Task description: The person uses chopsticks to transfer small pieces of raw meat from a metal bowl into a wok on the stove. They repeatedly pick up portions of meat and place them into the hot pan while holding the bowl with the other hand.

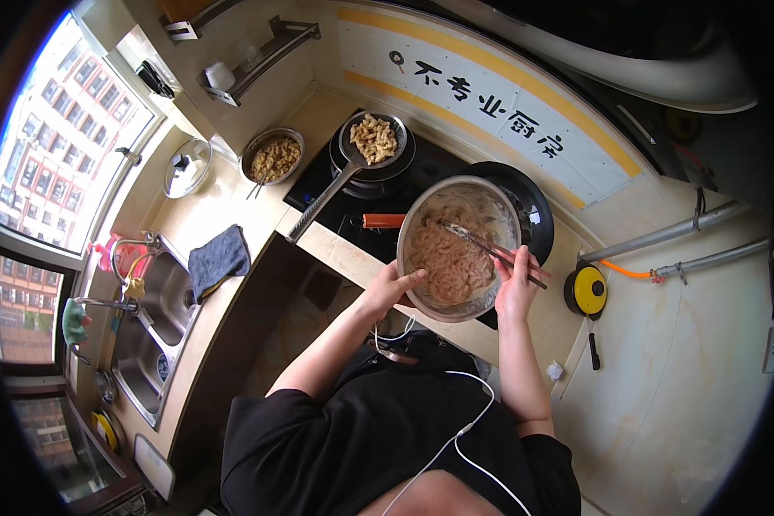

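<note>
A large metal bowl is tilted in front of me, over the front of the stove. My left hand grips its left rim, thumb on the inside. Inside lie pale pink raw meat strips in a whitish coating, which also smears the wall. My right hand holds a pair of dark chopsticks, their coated tips in the meat. Behind the bowl a black wok is partly hidden. An orange handle sticks out at the bowl's left; what it belongs to is covered.
A long-handled strainer with fried pieces rests over a pot on the black cooktop. Left of it stand a bowl of browned food, a glass lid, a dark cloth and a sink. A yellow-lidded pan is at right.
</note>
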`<state>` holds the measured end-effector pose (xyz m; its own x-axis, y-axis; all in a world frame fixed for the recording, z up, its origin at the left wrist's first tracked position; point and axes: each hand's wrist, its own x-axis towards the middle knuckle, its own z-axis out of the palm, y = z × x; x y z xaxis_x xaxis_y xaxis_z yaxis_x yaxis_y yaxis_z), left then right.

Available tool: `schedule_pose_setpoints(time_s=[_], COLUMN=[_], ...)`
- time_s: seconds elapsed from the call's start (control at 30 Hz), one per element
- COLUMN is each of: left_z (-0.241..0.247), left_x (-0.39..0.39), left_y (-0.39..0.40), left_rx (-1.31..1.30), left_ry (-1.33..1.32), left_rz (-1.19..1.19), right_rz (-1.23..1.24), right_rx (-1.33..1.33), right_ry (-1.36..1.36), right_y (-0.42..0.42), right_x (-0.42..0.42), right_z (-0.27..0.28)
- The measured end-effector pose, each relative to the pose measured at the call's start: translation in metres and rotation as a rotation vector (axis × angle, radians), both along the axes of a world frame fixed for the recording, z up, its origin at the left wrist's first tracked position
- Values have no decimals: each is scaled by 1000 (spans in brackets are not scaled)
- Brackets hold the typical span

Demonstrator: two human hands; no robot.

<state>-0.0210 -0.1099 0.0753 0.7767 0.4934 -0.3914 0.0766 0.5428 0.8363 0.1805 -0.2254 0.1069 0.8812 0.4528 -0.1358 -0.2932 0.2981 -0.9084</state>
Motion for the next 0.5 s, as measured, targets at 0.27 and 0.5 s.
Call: schedule_pose_setpoints(time_s=[0.27, 0.5], left_z=[3, 4], left_x=[0, 0], left_y=[1, 3], left_rx=[-31, -66], left_ry=[13, 19], left_rz=[35, 54], right_rz=[-15, -68], right_rx=[146, 196], right_ry=[157, 220], right_y=[-7, -21], right_x=[9, 28], right_z=[-11, -7])
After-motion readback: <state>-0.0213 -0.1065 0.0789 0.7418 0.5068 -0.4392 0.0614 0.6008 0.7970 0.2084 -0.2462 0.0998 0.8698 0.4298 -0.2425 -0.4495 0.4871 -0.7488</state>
